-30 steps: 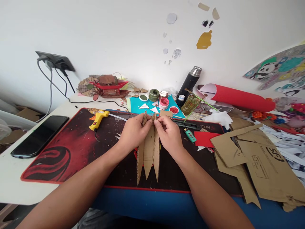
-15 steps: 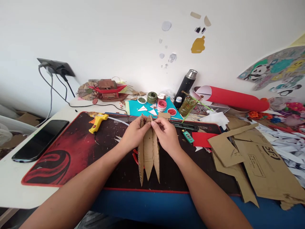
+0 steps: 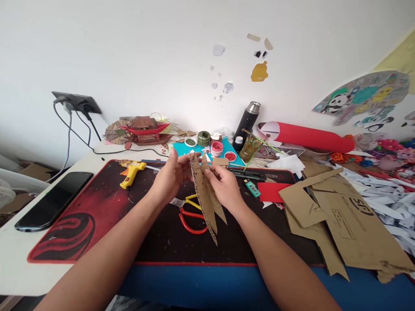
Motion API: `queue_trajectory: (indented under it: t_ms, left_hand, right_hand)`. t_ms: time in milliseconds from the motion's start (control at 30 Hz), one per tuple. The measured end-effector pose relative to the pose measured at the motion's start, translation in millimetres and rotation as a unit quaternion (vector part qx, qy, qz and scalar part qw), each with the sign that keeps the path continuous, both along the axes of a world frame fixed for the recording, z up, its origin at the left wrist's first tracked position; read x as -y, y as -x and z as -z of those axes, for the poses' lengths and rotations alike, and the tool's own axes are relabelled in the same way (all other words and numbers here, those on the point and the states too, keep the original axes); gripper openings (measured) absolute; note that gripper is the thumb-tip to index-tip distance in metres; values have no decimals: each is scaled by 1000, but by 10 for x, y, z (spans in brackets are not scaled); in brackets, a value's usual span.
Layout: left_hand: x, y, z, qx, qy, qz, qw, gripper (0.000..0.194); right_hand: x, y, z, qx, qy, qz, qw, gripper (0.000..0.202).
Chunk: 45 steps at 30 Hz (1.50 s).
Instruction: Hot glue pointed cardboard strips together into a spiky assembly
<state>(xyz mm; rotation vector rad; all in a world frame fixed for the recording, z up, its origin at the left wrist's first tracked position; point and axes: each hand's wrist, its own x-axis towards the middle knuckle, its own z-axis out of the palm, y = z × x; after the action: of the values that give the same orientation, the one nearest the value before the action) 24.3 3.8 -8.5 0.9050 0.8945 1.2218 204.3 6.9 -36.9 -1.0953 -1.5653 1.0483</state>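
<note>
Between my hands is a folded piece of brown cardboard [image 3: 206,195] with long pointed ends, tilted over the mat. My right hand [image 3: 223,185] pinches its upper right part between thumb and fingers. To the left, my left hand [image 3: 169,178] has its thumb raised and its fingers stretched toward the cardboard's corrugated edge; whether the fingertips touch it is hard to see. Scissors [image 3: 191,229] with red and yellow handles lie on the mat under the cardboard, partly covered by it.
A yellow hot glue gun [image 3: 131,172] and a phone [image 3: 53,201] lie left on the dark mat [image 3: 155,248] and table. Behind are paint pots [image 3: 216,148], a thermos [image 3: 248,121] and a model boat [image 3: 142,129]. Cardboard scraps [image 3: 343,233], red paper [image 3: 272,192] and a lighter [image 3: 252,188] lie right.
My left hand has loosened from the cardboard and moved left, thumb lifting. The cardboard has tilted, its lower points swinging right and uncovering the scissors. The camera view has shifted slightly.
</note>
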Motion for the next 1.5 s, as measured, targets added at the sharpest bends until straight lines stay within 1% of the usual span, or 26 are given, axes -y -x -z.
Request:
queue_trajectory:
  t_ms: [33,67,167,233,333,467,533,667,900,1067,1300,1500]
  left_hand:
    - [-12,2,-9,24,6,7,1000,75]
    - [-23,2,-10,44,14,8,999,68]
    - [-43,-12,18,87,33,-2,996,41]
    - [-40,-32,42,108,28,3,994,35]
    - [-17,-65,54,124,21,29,992,34]
    - [10,-94,53,140,43,63,987,37]
    - [13,-98,62,148,44,71,986,38]
    - [4,-98,85,156,40,63,985,37]
    - [-2,-82,118,149,39,58,986,37]
    - [3,-71,129,135,20,62,989,37]
    - [11,-84,99,127,23,73,989,36]
    - [19,-89,101,120,19,71,990,38]
  right_hand:
    - [1,0,-8,-4,3,3,1000,21]
    - [4,1,-16,-8,4,4,1000,21]
    - [18,6,-40,-15,1,-9,1000,21]
    - [23,8,-51,-16,-2,-20,1000,20]
    - [26,12,-60,-11,-1,-33,999,21]
    - [39,28,-65,-4,17,-40,999,21]
    - [50,38,-67,-12,25,-49,998,21]
    - [67,53,-72,-35,25,-68,997,21]
    - [78,66,-74,-41,30,-71,996,21]
    - [88,71,-85,-54,35,-79,995,22]
    - [88,75,-93,-14,29,-57,998,22]
    - [96,73,-108,-2,15,-57,998,21]
